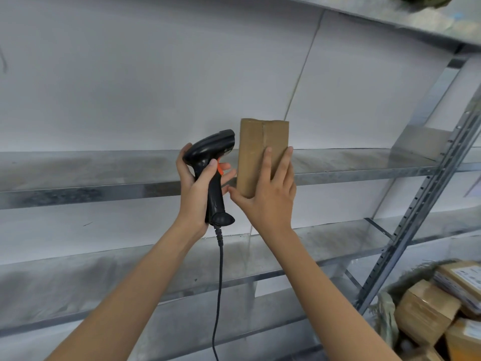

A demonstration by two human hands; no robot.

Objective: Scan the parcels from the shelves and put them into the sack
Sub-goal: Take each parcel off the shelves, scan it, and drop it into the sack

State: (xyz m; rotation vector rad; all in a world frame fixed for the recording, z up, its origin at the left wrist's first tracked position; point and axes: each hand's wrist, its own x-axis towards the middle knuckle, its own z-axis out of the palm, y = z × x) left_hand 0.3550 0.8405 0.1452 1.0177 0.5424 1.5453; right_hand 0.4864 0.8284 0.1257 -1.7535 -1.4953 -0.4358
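My right hand (268,194) holds a small brown cardboard parcel (256,144) upright in front of the shelves, fingers on its near face and thumb at its lower left edge. Just left of it, my left hand (195,188) grips the handle of a black barcode scanner (212,157) with an orange trigger; the scanner's head points right, toward the parcel. Its black cable (218,295) hangs straight down. An open greenish sack (387,313) at the bottom right holds several cardboard parcels (424,311).
Bare metal shelves (78,188) run across the view at several heights against a white wall. A slotted steel upright (421,201) slants along the right side. Something green lies on the top shelf at the upper right (426,0).
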